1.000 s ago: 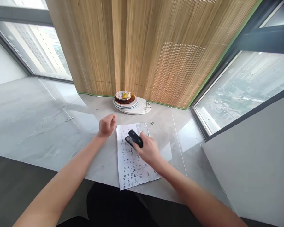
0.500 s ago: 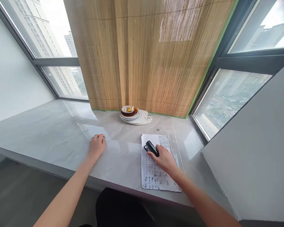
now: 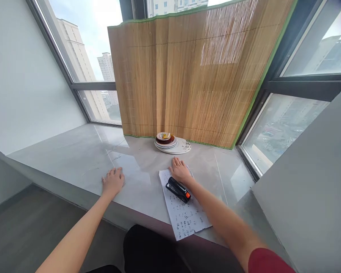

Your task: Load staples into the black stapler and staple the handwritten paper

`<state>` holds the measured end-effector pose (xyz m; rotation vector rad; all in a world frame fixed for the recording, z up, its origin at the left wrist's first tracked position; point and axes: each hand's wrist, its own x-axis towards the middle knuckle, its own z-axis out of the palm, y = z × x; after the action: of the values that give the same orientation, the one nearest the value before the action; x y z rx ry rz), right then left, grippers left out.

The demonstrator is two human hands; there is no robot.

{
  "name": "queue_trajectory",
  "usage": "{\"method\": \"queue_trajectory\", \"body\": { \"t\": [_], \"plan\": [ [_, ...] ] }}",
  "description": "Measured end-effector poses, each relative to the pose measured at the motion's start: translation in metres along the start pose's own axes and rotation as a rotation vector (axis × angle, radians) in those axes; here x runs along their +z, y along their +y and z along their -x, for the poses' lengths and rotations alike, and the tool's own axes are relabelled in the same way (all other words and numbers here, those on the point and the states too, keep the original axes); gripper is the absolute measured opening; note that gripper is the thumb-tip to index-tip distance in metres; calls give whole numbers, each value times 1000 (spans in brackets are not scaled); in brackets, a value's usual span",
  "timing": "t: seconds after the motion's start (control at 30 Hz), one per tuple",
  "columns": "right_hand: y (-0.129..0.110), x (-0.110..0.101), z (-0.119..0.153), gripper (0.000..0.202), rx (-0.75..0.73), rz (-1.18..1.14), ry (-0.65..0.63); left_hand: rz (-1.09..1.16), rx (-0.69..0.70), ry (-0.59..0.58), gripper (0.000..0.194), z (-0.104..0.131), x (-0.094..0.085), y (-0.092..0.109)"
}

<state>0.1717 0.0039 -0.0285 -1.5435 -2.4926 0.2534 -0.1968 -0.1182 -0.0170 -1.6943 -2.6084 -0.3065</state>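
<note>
My left hand (image 3: 113,182) lies palm down on the grey stone sill, its fingers spread and nothing under them that I can see. Just beyond it are some tiny thin bits (image 3: 118,157), too small to name. At the far edge of the handwritten paper sheets (image 3: 184,218) rests my right hand (image 3: 180,170), fingers stretched forward and flat. A black stapler (image 3: 176,189) with an orange-red patch at its near end lies on the sheets, free of both hands, close below the right wrist. The right hand and forearm cover part of the paper.
A stack of plates (image 3: 166,142) stands near the back of the sill (image 3: 143,189), beside a flat white oval plate (image 3: 184,146). Behind hangs a bamboo blind (image 3: 182,83). Windows flank it, and a white wall (image 3: 307,159) closes the right side.
My right hand has let go of the stapler and moved forward past it. The paper has turned, its near end hanging over the sill's edge. My left fingers have spread. The view has tilted up.
</note>
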Motion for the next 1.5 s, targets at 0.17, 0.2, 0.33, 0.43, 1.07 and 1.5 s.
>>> {"method": "queue_trajectory", "body": {
  "t": [0.17,0.2,0.33,0.43,1.07,1.5],
  "plan": [
    [-93,25,-48,73,-95,-71,-13,-4,-13,25,54,3,-1,2],
    [-105,28,-56,73,-96,-82,-12,-2,-13,32,54,4,-1,1],
    [-129,35,-74,75,-97,-118,12,16,1,59,53,3,4,-2],
    [-125,35,-72,79,-76,-123,18,18,0,74,52,2,6,-2],
    [-9,6,-21,73,98,16,25,581,605,128,42,48,37,136],
    [-20,-34,58,44,-110,-481,205,364,531,79,47,63,34,154]
  ]
}}
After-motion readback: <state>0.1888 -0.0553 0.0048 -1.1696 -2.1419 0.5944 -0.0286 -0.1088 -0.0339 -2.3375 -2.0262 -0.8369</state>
